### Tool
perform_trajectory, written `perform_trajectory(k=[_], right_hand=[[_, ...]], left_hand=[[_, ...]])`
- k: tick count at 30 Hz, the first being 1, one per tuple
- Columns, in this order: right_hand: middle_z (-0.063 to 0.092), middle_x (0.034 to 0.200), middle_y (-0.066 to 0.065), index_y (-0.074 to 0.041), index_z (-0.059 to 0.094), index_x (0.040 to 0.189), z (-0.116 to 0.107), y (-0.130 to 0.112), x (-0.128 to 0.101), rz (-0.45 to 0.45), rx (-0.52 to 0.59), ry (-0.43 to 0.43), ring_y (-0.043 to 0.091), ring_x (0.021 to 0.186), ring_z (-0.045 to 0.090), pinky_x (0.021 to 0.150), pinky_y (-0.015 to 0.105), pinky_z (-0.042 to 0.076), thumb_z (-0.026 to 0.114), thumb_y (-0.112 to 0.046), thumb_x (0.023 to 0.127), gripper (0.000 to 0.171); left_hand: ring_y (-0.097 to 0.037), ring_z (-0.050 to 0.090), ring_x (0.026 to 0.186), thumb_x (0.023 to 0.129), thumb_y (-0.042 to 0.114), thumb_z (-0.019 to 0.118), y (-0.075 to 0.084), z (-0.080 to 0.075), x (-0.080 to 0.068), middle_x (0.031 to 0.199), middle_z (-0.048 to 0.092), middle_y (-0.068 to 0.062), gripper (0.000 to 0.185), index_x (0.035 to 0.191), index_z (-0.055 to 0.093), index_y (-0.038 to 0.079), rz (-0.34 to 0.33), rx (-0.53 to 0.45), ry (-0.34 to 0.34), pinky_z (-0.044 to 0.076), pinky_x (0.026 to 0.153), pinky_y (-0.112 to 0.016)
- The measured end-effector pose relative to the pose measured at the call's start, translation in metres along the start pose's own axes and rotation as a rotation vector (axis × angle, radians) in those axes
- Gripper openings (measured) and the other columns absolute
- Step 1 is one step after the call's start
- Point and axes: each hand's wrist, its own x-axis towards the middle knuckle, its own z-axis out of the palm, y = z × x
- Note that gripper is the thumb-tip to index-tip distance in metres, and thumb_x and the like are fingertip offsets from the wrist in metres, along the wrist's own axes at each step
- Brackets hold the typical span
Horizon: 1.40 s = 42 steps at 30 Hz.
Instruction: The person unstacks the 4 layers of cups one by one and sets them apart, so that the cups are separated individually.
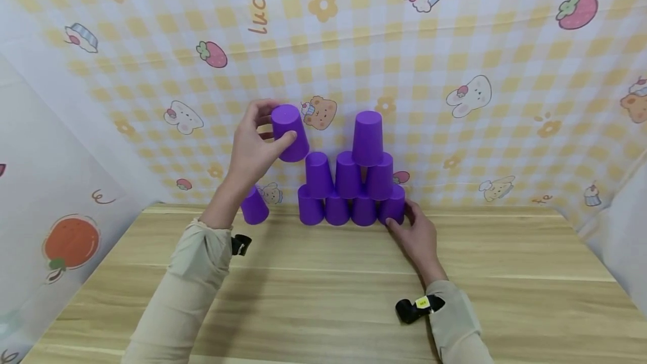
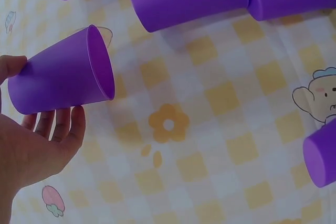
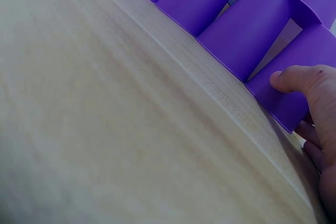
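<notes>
My left hand [image 1: 255,148] holds a purple cup [image 1: 289,133] upside down in the air, thumb on one side and fingers on the other. In the left wrist view, the open rim of this held cup [image 2: 63,77] faces away from the palm. Beside it stands a stack of upside-down purple cups: several in the bottom row [image 1: 337,210], three in the second row [image 1: 349,176], and a single top cup [image 1: 368,138] toward the right. My right hand [image 1: 417,237] grips the rightmost bottom cup [image 1: 392,206], its thumb on the near side.
One more purple cup [image 1: 255,208] stands apart on the wooden table [image 1: 323,285], left of the stack and partly behind my left forearm. A yellow checked cloth [image 1: 283,72] with printed cartoons hangs right behind the cups. Black straps with cameras [image 1: 419,308] sit at the wrists.
</notes>
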Motion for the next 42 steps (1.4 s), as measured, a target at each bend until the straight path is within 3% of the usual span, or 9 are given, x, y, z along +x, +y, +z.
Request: perform_trajectory(k=[16,42], right_hand=[[0.051,0.128,0.024,0.001,0.044,0.133,-0.003,-0.002,0.001,0.011,0.013,-0.008,0.035,0.117,0.050,0.099,0.041,0.040,0.072,-0.017,0.081,0.062],[0.053,0.127,0.022,0.000,0.046,0.132,0.001,0.001,0.002,0.001,0.011,0.006,0.033,0.115,0.052,0.098,0.041,0.041,0.073,-0.017,0.080,0.061]], left_hand=[[-0.020,0.053,0.103,0.078,0.007,0.072,-0.017,-0.024,-0.005,0.115,0.056,-0.008,0.052,0.123,0.047,0.003,-0.051,0.022,0.027,0.048,0.084,-0.036],[-0.011,0.050,0.099,0.079,0.008,0.072,-0.062,-0.081,-0.038,0.108,0.054,0.002,0.048,0.121,0.050,0.006,-0.162,0.135,0.202,0.046,0.078,-0.020]])
